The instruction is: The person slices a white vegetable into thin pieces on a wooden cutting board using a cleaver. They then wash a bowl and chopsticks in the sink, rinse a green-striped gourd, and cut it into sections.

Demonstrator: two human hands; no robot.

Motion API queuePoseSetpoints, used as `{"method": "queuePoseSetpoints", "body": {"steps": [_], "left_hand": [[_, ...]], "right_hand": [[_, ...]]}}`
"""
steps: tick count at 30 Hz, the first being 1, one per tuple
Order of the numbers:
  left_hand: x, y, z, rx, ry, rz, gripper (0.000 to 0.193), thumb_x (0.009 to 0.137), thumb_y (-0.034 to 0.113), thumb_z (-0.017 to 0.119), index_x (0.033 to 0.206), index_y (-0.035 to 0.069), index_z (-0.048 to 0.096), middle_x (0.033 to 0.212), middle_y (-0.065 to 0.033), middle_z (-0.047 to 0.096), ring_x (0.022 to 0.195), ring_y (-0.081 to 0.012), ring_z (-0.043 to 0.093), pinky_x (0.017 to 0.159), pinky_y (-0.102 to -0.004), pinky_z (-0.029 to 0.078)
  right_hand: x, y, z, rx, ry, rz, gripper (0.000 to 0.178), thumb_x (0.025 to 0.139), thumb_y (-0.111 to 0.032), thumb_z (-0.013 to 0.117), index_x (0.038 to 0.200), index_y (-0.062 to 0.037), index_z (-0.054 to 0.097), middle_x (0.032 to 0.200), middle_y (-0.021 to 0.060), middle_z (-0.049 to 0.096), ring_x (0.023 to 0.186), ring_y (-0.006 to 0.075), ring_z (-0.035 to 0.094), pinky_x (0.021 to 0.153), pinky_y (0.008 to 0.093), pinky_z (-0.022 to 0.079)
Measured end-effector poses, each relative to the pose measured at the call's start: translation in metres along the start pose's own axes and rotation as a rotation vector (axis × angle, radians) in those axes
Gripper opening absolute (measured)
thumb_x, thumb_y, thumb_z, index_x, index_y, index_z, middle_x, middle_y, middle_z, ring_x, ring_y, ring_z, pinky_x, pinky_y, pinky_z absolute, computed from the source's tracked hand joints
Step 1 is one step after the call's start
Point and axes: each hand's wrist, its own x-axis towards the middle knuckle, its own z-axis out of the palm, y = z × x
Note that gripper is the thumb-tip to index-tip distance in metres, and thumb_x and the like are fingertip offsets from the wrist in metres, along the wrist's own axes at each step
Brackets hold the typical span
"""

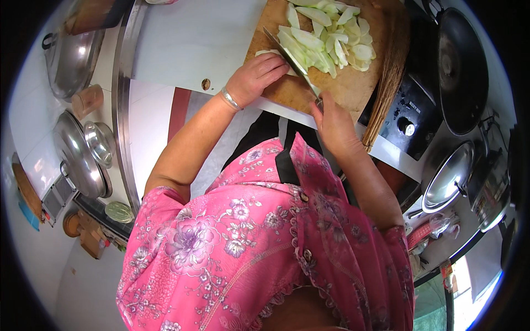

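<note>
My right hand [335,122] grips the handle of a kitchen knife [291,59]. Its long blade slants up and left over a wooden cutting board [353,88]. With fingers held together, my left hand [256,79] presses on a pale vegetable piece [267,52] beside the blade; the hand hides most of that piece. Just right of the knife, pale green vegetable slices [327,39] lie in a loose heap on the board. Their exact kind cannot be told.
A bundle of dry stalks [385,83] runs along the board's right side. Beyond it are a black stove [411,113], a dark wok [462,71] and a shiny metal pan [448,175]. At left, metal lids [79,151] and a steel bowl [99,143] stand near a clear cup [87,102].
</note>
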Motion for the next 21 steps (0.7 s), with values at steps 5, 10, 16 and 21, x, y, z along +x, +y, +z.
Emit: {"method": "queuePoseSetpoints", "body": {"steps": [5,10,16,21], "left_hand": [[-0.006,-0.003,-0.004,-0.002,-0.038,-0.025,0.03,0.072,0.006,0.056,0.102,0.003,0.06,0.106,-0.0097,0.058,0.102,-0.0284,0.056,0.085,-0.035,0.05],[-0.008,-0.005,-0.001,0.031,-0.003,-0.016,0.028,0.073,0.006,0.056,0.1,0.004,0.061,0.107,-0.0101,0.058,0.102,-0.0288,0.056,0.086,-0.035,0.05],[-0.01,-0.006,-0.001,0.006,-0.031,0.003,0.028,0.073,0.006,0.055,0.1,0.004,0.061,0.106,-0.0098,0.058,0.102,-0.0286,0.057,0.085,-0.0348,0.05],[-0.013,-0.006,-0.007,0.024,-0.062,-0.042,0.027,0.073,0.006,0.056,0.099,0.004,0.061,0.105,-0.0091,0.058,0.101,-0.0278,0.057,0.083,-0.034,0.051]], "right_hand": [[-0.013,-0.019,-0.031,0.053,-0.035,0.018,0.025,0.091,-0.023,0.056,0.1,-0.0035,0.044,0.075,0.0245,0.061,0.072,0.0447,0.059,0.061,0.0512,0.047],[-0.031,-0.013,-0.032,0.016,-0.071,-0.013,0.026,0.091,-0.025,0.056,0.102,-0.0035,0.044,0.076,0.0241,0.061,0.073,0.0443,0.06,0.061,0.0509,0.047],[-0.002,-0.006,-0.005,-0.085,-0.025,-0.025,0.026,0.09,-0.025,0.056,0.101,-0.0031,0.045,0.073,0.0235,0.061,0.07,0.0444,0.06,0.059,0.0511,0.047],[-0.006,-0.01,-0.016,-0.009,0.014,-0.058,0.025,0.089,-0.022,0.058,0.101,-0.0028,0.046,0.071,0.0234,0.061,0.068,0.0445,0.06,0.058,0.051,0.047]]}}
